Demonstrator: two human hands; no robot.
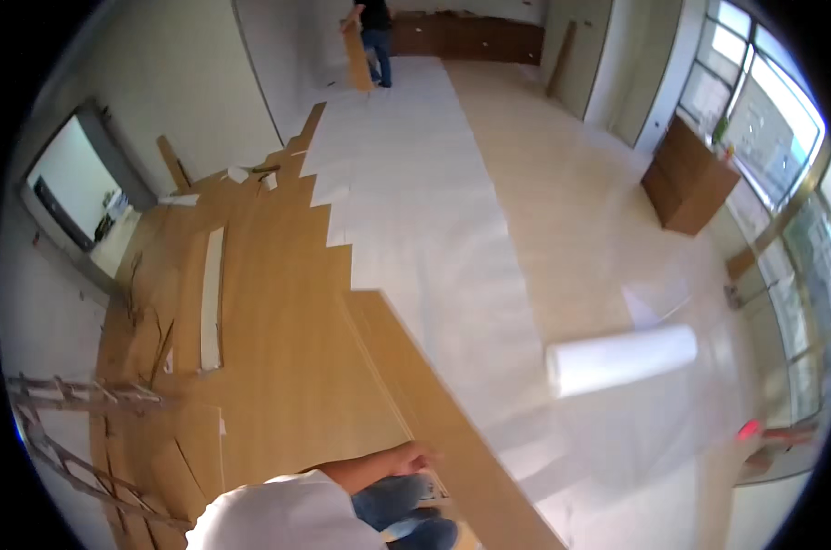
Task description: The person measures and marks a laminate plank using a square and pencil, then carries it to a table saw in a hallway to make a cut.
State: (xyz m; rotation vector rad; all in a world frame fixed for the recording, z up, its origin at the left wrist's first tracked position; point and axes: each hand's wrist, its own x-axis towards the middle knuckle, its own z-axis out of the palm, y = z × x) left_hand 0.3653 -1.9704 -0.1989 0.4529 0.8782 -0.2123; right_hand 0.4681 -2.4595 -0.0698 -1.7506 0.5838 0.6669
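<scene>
My left hand (pixel 412 458) reaches in from the lower edge, below a bare forearm and white sleeve, its fingers curled at the left edge of a long light-wood plank (pixel 438 412). The plank lies diagonally from the middle of the view down to the bottom edge, over the boundary of the laid wooden flooring (pixel 278 321) and white underlay sheeting (pixel 397 165). My jeans-clad legs show just under the hand. My right hand is not in view.
A white roll (pixel 621 359) lies rightward, on pale floor. A person (pixel 377 41) holds an upright board (pixel 356 64) at the back. A ladder (pixel 85 394) is at left, loose strips (pixel 212 298) on the flooring. A wooden cabinet (pixel 686 179) stands by the windows.
</scene>
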